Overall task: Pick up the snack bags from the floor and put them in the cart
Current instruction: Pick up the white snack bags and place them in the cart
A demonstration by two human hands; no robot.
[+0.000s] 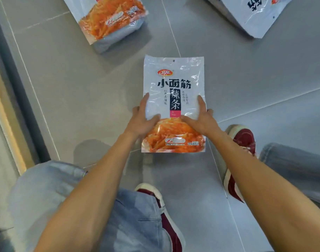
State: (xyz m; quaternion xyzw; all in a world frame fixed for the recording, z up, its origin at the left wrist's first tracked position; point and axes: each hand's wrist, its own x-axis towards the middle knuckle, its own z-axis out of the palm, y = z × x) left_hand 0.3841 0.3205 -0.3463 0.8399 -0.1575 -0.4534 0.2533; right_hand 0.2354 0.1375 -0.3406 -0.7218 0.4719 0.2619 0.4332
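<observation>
A white snack bag (174, 75) with black lettering and an orange food picture is in the middle of the view, above the grey tiled floor. My left hand (142, 119) grips its left edge, thumb on the front and fingers along the side. On the opposite edge my right hand (201, 117) holds it the same way. A second snack bag (110, 19) lies on the floor at the upper left. A third snack bag (255, 13) lies at the upper right, partly cut off by the frame. No cart is in view.
My legs in light jeans and dark red shoes (240, 140) stand on the floor below the bag. A dark strip and a pale wooden edge (8, 106) run along the left side.
</observation>
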